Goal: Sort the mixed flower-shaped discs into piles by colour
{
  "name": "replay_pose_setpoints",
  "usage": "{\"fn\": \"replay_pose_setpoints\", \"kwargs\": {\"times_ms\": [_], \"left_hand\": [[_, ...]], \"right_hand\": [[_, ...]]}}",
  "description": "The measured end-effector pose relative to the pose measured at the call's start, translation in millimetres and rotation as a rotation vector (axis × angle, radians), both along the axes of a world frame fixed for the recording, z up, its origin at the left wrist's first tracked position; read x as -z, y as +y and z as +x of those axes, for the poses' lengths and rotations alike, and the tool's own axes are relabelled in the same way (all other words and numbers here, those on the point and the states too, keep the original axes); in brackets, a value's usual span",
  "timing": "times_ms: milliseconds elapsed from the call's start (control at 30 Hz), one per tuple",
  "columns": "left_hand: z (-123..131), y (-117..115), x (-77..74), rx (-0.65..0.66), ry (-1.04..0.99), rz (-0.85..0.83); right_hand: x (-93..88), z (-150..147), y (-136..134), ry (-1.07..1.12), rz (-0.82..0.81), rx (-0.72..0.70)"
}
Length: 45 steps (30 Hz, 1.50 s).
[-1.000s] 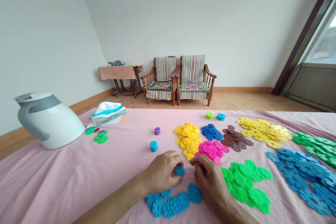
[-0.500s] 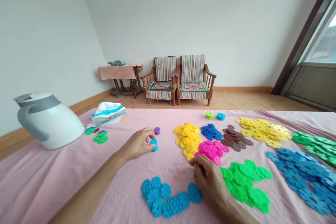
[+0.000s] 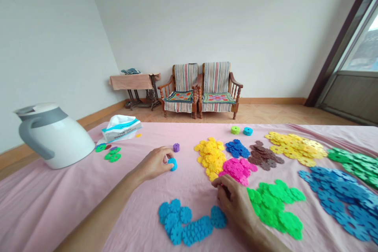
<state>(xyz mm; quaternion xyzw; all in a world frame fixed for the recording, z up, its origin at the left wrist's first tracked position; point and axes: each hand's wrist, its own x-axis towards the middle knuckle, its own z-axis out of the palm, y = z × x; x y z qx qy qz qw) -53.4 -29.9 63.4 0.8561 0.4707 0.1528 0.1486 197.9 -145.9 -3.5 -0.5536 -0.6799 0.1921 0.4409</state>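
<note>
My left hand [image 3: 156, 163] pinches a small stack of blue notched plastic discs [image 3: 172, 164] between thumb and fingers, just above or on the pink cloth. Right behind it stands a little purple disc stack [image 3: 176, 147]. My right hand [image 3: 232, 196] is closed beside the pink discs [image 3: 238, 169], its fingertips pressed together; anything between them is hidden. In front of both hands lie loose blue discs [image 3: 175, 220], several of them overlapping in a row. A bright green pile [image 3: 274, 208] spreads to the right of my right hand, and a yellow pile [image 3: 210, 155] lies behind it.
More piles lie rightward: dark blue [image 3: 237, 148], brown [image 3: 264, 155], large yellow [image 3: 295, 147] and large blue [image 3: 342, 197]. Green [image 3: 235, 130] and blue [image 3: 248, 131] stacks stand at the back. Leftward are a white jug [image 3: 66, 138], a tissue pack [image 3: 121, 129] and a few discs [image 3: 113, 154].
The blue stack in my left hand has turned, so more of a round disc face shows. My right hand has hardly moved.
</note>
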Motion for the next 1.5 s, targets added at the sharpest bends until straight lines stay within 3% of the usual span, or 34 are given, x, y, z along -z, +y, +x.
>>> {"fn": "replay_pose_setpoints", "kwargs": {"times_ms": [433, 667, 800, 900, 1100, 1500], "left_hand": [[6.4, -7.7, -6.5, 0.003, -0.032, 0.064], [37.2, -38.4, -12.7, 0.247, 0.025, -0.012], [62.4, -66.8, -7.0, 0.399, 0.026, -0.086], [79.4, -86.5, 1.9, 0.475, 0.037, -0.044], [90.3, -99.9, 16.5, 0.446, 0.090, 0.034], [96.4, -107.9, 22.3, 0.443, 0.019, 0.016]], "right_hand": [[0.5, -0.7, 0.2, 0.037, 0.006, 0.022], [5.4, 2.3, 2.7, 0.106, -0.029, 0.111], [6.3, 2.5, 3.1, 0.121, -0.036, 0.108], [5.7, 1.9, 2.8, 0.140, -0.037, 0.104], [8.3, 2.1, 3.1, 0.142, -0.049, 0.102], [6.1, 0.5, 1.9, 0.166, -0.069, 0.125]]}}
